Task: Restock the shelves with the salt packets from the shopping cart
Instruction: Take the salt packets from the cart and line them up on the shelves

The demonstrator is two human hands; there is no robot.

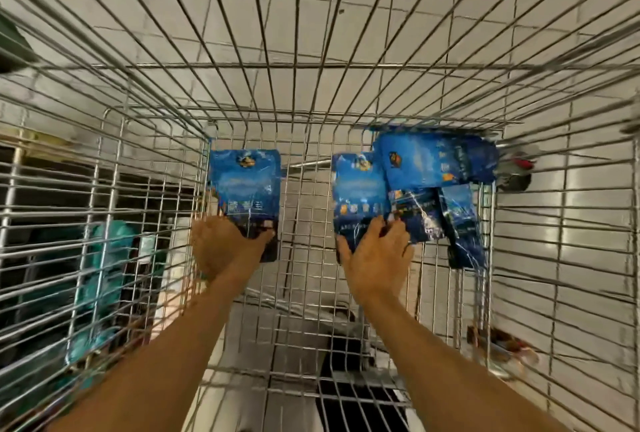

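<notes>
Reaching into the wire cart (166,168), the left hand (221,248) is gripping one blue salt packet (246,186) by its lower edge while the right hand (377,251) is grasping another packet (358,189) beside the remaining pile (436,161), apparently lifting both for shelving

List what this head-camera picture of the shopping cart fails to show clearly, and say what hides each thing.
- Print on the salt packets: too blurred to read.
- Packet count at the right: they overlap, so lower ones are part hidden.
- Left hand: its fingers are under its packet.
- Right hand: covers the lower end of its packet.
- Shelves: not identifiable; only blurred shapes behind the cart wires.
</notes>
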